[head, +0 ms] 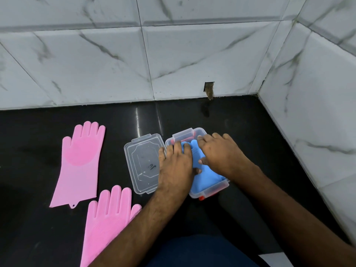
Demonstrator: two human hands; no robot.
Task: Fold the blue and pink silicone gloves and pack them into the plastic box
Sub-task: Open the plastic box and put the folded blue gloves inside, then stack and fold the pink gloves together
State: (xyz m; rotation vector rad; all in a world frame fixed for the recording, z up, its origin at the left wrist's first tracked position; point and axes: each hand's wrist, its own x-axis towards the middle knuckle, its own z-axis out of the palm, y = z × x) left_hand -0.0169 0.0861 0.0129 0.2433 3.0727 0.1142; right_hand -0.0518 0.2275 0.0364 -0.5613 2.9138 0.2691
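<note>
While both hands (196, 160) press blue glove (207, 170), box (213, 189) rim exposed.

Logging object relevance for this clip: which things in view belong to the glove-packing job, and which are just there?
Job: blue glove under left hand and right hand; plastic box; lid; far pink glove; near pink glove.

Not job: black counter; tiled wall.

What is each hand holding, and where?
Both the left hand and right hand press flat on the blue glove in the box; nothing is gripped.
</note>
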